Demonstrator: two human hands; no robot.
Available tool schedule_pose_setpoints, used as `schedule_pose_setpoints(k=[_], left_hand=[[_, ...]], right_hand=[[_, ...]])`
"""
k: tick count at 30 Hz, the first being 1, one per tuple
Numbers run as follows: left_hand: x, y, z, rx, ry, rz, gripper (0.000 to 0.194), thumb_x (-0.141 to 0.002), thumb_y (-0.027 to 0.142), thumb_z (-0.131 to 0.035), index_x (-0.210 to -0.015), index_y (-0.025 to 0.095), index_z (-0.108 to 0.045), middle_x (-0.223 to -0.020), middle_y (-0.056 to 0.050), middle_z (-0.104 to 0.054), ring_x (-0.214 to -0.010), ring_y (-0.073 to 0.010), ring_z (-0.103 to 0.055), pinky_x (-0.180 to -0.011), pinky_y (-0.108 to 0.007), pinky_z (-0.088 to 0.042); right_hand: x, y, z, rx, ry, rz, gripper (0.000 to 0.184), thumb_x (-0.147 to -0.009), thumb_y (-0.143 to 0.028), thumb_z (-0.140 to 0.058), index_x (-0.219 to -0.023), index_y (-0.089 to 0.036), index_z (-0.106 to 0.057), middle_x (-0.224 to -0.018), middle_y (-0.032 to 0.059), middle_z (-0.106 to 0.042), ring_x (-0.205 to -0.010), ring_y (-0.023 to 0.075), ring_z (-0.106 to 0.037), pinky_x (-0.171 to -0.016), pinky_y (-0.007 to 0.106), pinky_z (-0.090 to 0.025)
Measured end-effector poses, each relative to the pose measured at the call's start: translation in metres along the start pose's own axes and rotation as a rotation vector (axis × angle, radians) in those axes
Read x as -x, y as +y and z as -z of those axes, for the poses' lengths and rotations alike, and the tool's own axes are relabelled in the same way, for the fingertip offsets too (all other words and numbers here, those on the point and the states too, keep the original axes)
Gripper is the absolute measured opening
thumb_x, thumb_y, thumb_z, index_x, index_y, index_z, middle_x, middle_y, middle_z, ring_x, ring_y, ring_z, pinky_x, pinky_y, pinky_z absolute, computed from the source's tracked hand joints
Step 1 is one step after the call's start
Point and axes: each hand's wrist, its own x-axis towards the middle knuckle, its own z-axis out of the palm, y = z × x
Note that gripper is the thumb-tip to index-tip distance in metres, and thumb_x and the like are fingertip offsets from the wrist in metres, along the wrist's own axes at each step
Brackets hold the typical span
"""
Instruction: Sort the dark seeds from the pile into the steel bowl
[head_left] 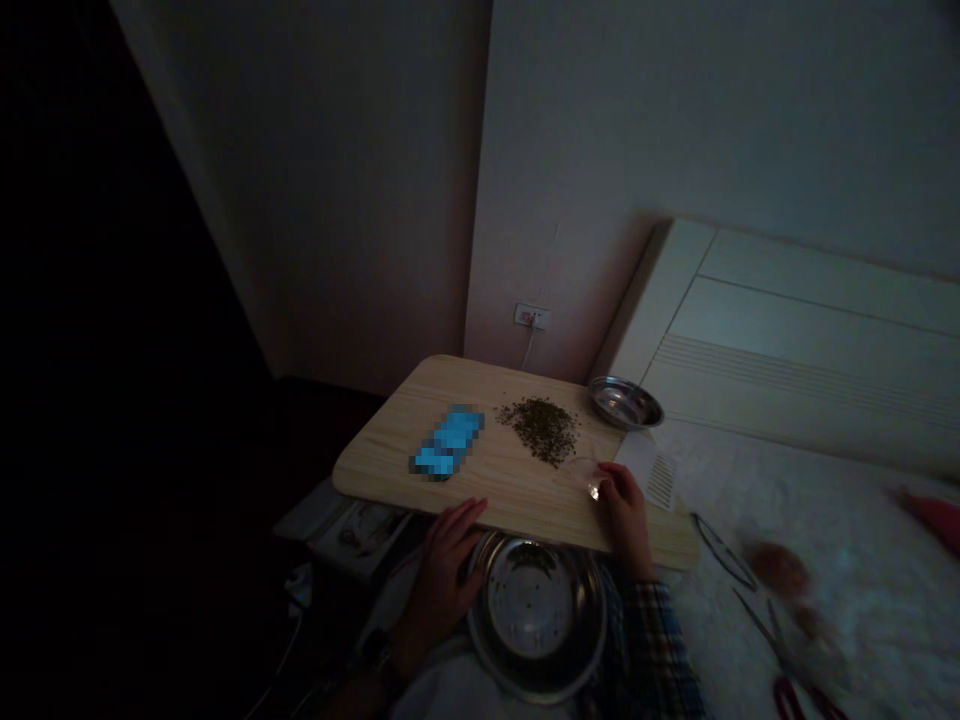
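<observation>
A spread pile of small dark greenish-brown grains [546, 428] lies on the wooden tabletop [510, 500]; their exact kind is too small to tell. At the pile's near right edge, my right hand [624, 508] is closed on a clear, shiny see-through piece [591, 484] whose shape is hard to make out. My left hand [447, 562] has its fingers stretched out at the table's near edge and holds nothing. Below that edge, beside my left hand, a round metal bowl [484, 655] sits on my lap with a few dark grains inside.
A lit phone [450, 442], blurred out, lies left of the pile. A shallow metal dish [626, 403] stands at the tabletop's right corner, near a white slotted piece [661, 482]. Scissors [784, 660] and glasses [724, 552] rest on the bed [750, 470].
</observation>
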Motion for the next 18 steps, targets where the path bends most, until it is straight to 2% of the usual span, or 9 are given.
schedule_pose_setpoints(k=[5, 18], left_hand=[[0.0, 0.0, -0.001, 0.006, 0.023, -0.006, 0.026, -0.08, 0.011, -0.048, -0.101, 0.021, -0.06, -0.143, -0.006, -0.044, -0.134, -0.0264, -0.035, -0.111, -0.053, -0.028], [0.001, -0.001, 0.0, -0.01, 0.009, -0.017, 0.026, -0.082, 0.012, -0.048, -0.103, 0.021, -0.058, -0.144, -0.006, -0.042, -0.136, -0.0251, -0.034, -0.111, -0.053, -0.027]], right_hand=[[-0.003, 0.007, 0.001, 0.015, 0.087, -0.019, 0.033, -0.079, -0.03, -0.047, -0.108, -0.018, -0.058, -0.1, 0.0066, -0.063, -0.09, 0.0206, -0.057, -0.081, 0.033, -0.043], [-0.001, -0.004, 0.0, 0.098, 0.113, -0.048, 0.035, -0.078, -0.028, -0.049, -0.11, -0.018, -0.056, -0.102, 0.008, -0.062, -0.09, 0.021, -0.056, -0.079, 0.033, -0.043]])
